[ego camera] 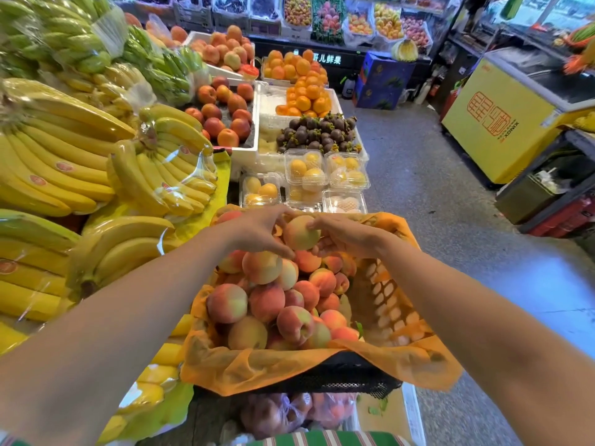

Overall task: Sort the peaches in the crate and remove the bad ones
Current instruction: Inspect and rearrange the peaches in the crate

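The person's left forearm [145,304] and right forearm [467,300] are bare and uncovered along their whole visible length. They narrow at the wrists into the left hand [257,231] and right hand [344,236]. At the near edge, in the middle, shows a cloth garment striped in green, white and dull red [322,438]. In the near left corner sits a small scrap of green-and-red striped cloth [11,441]; whether it is a sleeve edge cannot be told.
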Motion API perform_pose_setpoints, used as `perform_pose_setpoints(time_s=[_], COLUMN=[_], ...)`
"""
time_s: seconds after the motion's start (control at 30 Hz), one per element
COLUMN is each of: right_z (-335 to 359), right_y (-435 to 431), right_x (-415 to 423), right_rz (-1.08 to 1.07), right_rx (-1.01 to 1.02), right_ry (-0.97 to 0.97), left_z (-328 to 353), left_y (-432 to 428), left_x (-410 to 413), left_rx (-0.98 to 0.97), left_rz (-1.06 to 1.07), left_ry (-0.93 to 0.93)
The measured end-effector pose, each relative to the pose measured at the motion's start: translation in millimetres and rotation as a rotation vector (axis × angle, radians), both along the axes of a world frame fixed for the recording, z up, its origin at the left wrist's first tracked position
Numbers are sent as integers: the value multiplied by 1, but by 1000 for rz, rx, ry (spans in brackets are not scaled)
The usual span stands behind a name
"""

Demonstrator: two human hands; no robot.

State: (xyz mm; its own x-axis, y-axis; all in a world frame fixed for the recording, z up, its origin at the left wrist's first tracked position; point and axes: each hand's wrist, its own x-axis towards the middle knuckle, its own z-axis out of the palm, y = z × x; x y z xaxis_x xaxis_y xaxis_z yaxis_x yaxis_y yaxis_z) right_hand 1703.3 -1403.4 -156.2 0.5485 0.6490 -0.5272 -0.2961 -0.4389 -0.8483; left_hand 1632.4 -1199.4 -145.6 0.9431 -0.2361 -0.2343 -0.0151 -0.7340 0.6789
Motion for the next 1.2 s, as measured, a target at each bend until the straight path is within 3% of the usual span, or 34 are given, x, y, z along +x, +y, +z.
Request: perform_pose_setpoints(time_s=[0.13, 0.2, 0.33, 0.4, 0.53, 0.6, 0.7, 0.87, 1.03, 1.2], right_z=[-4, -7, -10, -10, -1, 0, -2, -9, -20, -56], right_y=[-13, -17, -25, -32, -52, -64, -82, -100, -92, -92], right_x=[-2, -4, -6, -5, -2, 0, 2, -2, -8, -6], right_rz=[8, -1, -18, 1, 22, 18, 50, 245, 542, 755], right_rx=[-106, -101, -71, -96, -143, -167, -289, -634, -936, -1093], right_ry=[-2, 19, -21, -65, -142, -177, -232, -338, -373, -373], left_z=[-6, -9, -14, -13, -3, -3, -15, -35, -40, -46], left_y=[13, 17, 20, 17, 0, -8, -18, -37, -45, -44], left_x=[-6, -12, -19, -20, -18, -16, -10, 5, 25, 38], left_rx=[443, 520, 542, 410, -273, -523, -736, -957, -862, -853], left_rz=[-181, -211, -202, -108, 148, 163, 154, 113, 14, -77], left_ry=[171, 196, 39, 35, 189, 327, 494, 670, 676, 692])
